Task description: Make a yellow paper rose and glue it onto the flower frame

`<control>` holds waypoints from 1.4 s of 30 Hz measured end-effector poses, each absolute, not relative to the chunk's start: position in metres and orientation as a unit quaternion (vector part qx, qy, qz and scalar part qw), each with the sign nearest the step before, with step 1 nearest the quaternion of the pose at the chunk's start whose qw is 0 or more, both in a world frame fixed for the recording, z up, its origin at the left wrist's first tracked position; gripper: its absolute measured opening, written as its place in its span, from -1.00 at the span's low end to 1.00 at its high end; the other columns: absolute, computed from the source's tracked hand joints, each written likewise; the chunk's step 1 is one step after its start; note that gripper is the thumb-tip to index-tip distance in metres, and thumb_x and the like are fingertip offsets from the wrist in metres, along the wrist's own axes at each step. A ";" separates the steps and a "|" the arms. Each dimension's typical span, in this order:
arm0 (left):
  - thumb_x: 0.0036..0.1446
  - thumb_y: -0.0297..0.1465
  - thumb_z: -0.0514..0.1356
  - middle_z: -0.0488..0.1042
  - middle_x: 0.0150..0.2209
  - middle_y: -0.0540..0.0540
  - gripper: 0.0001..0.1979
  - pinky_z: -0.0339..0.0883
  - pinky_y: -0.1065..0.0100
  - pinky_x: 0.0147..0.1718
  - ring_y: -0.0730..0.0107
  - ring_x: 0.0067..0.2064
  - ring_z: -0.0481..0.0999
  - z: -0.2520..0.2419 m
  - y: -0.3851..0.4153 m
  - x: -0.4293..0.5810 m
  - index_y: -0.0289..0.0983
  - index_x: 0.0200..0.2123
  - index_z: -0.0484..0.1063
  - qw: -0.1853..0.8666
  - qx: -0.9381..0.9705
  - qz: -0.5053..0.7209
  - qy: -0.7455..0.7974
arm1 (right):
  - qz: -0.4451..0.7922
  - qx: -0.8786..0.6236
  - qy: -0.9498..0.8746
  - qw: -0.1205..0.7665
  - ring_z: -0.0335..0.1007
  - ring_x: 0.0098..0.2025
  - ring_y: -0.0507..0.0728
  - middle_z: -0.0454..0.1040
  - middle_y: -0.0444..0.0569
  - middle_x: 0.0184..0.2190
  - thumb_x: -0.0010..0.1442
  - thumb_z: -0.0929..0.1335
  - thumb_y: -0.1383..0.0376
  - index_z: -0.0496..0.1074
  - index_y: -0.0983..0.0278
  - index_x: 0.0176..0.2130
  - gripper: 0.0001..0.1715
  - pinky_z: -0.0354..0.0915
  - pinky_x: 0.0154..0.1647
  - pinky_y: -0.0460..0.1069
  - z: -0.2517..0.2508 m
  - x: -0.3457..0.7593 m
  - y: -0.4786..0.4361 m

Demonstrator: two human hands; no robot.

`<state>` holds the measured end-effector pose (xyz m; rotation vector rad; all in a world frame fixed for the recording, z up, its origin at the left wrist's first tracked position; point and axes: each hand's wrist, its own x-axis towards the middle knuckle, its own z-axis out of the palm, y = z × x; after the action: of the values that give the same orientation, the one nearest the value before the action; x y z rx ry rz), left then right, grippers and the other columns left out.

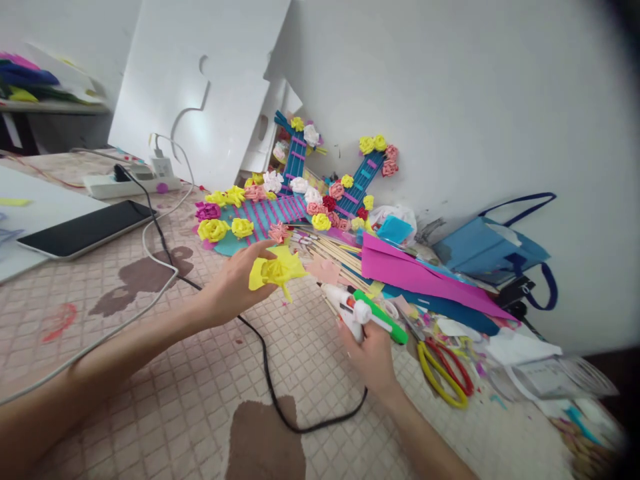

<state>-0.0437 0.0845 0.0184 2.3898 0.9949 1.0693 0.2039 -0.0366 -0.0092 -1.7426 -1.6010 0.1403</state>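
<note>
Between the fingers of my left hand (237, 283) is a yellow paper flower (277, 270) with ragged petals and a short twisted end. My right hand (373, 357) wraps round the handle of a white hot glue gun (345, 303), its dark nozzle aimed toward the flower with a gap between them. From the gun's handle a black cord (270, 380) loops across the table. Just behind the flower lies a blue craft piece (265, 217) striped with purple and edged with yellow, pink, white and magenta paper flowers. A green tool or marker (385, 317) lies beside the glue gun.
Wooden sticks (337, 257), a magenta paper sheet (420, 277) and yellow-and-red-handled scissors (445, 373) lie to the right. A blue bag (493, 250) leans near the wall. At left are a tablet (87, 230), a power strip (107, 187) and a white cable (160, 287) crossing my left arm.
</note>
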 end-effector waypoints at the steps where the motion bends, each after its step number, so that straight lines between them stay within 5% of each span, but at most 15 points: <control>1: 0.06 -0.37 0.17 0.40 -0.04 -0.15 -0.40 0.22 0.02 0.00 0.15 0.00 0.39 0.017 0.083 -0.043 -0.20 0.15 0.01 0.175 0.842 0.370 0.351 | 0.048 -0.689 -0.625 0.364 0.40 -0.42 0.17 0.51 0.03 -0.47 0.13 0.29 0.10 0.47 0.37 -0.31 -0.62 0.29 -0.36 0.02 -0.008 0.206 -0.027; 4: 0.05 -0.38 0.17 0.40 -0.04 -0.16 -0.39 0.24 0.04 -0.01 0.15 -0.01 0.40 0.012 0.078 -0.041 -0.20 0.16 0.00 0.196 0.844 0.358 0.349 | 0.030 -0.697 -0.621 0.356 0.34 -0.51 0.14 0.47 0.00 -0.55 0.13 0.28 0.09 0.45 0.36 -0.40 -0.62 0.22 -0.47 -0.02 -0.007 0.211 0.003; 9: 0.04 -0.41 0.17 0.40 -0.03 -0.16 -0.42 0.26 0.07 -0.02 0.16 0.00 0.41 0.006 0.064 -0.037 -0.20 0.13 0.04 0.249 0.849 0.329 0.332 | 0.022 -0.674 -0.641 0.367 0.35 -0.42 0.13 0.50 0.01 -0.44 0.14 0.27 0.10 0.47 0.35 -0.25 -0.62 0.22 -0.40 -0.04 -0.010 0.210 0.048; 18: 0.02 -0.48 0.17 0.38 0.00 -0.15 -0.39 0.24 0.08 0.03 0.17 0.06 0.37 -0.007 0.048 -0.029 -0.17 0.14 0.03 0.279 0.860 0.327 0.274 | 0.048 -0.632 -0.688 0.353 0.38 -0.36 0.13 0.51 0.03 -0.40 0.15 0.28 0.09 0.47 0.36 -0.28 -0.61 0.23 -0.34 -0.05 -0.015 0.199 0.090; 27: 0.00 -0.52 0.19 0.40 -0.02 -0.16 -0.36 0.29 0.11 -0.01 0.21 0.01 0.42 -0.004 0.046 -0.026 -0.19 0.14 0.03 0.296 0.859 0.335 0.251 | 0.074 -0.611 -0.700 0.362 0.36 -0.35 0.11 0.47 0.03 -0.34 0.14 0.30 0.11 0.39 0.37 -0.11 -0.57 0.29 -0.32 -0.01 -0.010 0.213 0.079; 34: 0.04 -0.47 0.20 0.38 0.00 -0.18 -0.35 0.25 0.09 0.03 0.19 0.04 0.38 -0.005 0.038 -0.026 -0.20 0.16 0.00 0.316 0.867 0.316 0.222 | 0.035 -0.608 -0.664 0.434 0.31 -0.10 0.17 0.36 0.10 -0.13 0.21 0.24 0.20 0.26 0.30 0.02 -0.60 0.30 -0.23 0.03 0.001 0.213 0.025; 42: 0.04 -0.46 0.22 0.34 0.04 -0.19 -0.26 0.23 0.07 0.05 0.16 0.07 0.33 -0.003 0.022 -0.013 -0.17 0.21 -0.10 0.334 0.876 0.286 0.196 | 0.112 -0.561 -0.737 0.361 0.14 0.13 0.29 0.25 0.11 0.07 0.14 0.31 0.19 0.13 0.20 0.14 -0.40 0.20 0.05 0.22 0.016 0.190 -0.064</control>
<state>-0.0131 0.0218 -0.0034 2.2880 0.5115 0.7467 0.1901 -0.0638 0.0157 -1.4448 -1.8989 0.2886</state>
